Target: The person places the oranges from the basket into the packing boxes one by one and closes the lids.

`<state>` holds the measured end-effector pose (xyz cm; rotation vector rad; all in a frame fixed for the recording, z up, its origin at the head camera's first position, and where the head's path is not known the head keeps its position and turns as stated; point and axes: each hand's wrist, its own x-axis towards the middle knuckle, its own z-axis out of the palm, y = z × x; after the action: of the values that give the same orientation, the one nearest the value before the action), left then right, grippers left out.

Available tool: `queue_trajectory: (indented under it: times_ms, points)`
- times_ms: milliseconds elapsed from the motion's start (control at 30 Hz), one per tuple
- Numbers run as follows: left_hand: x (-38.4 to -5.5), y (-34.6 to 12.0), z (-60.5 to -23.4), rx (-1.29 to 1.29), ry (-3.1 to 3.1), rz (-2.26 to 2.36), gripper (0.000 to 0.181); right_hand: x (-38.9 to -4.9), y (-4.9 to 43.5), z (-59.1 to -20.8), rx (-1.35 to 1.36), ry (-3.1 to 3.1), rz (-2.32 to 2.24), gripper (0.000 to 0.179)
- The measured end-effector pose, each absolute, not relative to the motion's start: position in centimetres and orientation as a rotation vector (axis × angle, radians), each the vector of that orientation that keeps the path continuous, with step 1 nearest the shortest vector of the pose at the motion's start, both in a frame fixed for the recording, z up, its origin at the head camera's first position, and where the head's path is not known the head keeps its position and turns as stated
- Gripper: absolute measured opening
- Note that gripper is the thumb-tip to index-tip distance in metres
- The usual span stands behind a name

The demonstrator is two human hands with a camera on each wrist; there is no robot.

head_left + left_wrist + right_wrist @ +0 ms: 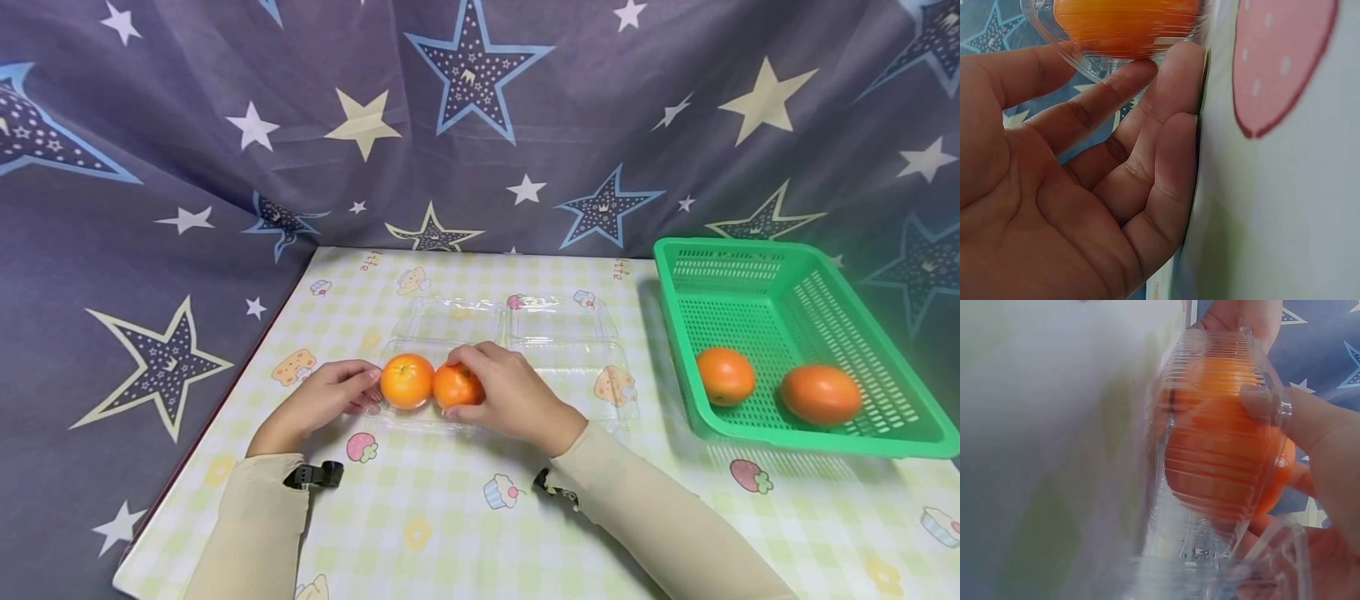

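A clear plastic clamshell container (566, 375) lies on the table, its lid (450, 318) laid open toward the back. In its left part sits an orange (407, 382). My right hand (517, 392) holds a second orange (454, 387) from above, thumb and fingers around it, right beside the first. The right wrist view shows this orange (1222, 456) within the ribbed container wall. At the container's left end my left hand (333, 396) grips the edge, with thumb (1035, 70) at the rim and index finger against the outer wall. The other left fingers curl by the tabletop.
To the right stands a green plastic basket (813, 446) with an orange (725, 377) and another orange fruit (821, 394) inside. A checked tablecloth (420, 500) covers the table. A star-patterned curtain (465, 192) hangs behind and to the left.
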<state>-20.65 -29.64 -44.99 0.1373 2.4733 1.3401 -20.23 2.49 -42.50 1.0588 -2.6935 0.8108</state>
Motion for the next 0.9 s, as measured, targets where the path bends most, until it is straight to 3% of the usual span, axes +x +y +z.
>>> queue_trajectory:
  times_ms: [900]
  points:
    - [-20.59,-29.41,-44.76,0.129,2.468,1.348,0.042,-19.92,2.44,-42.18,1.064,-2.757,0.695,0.055]
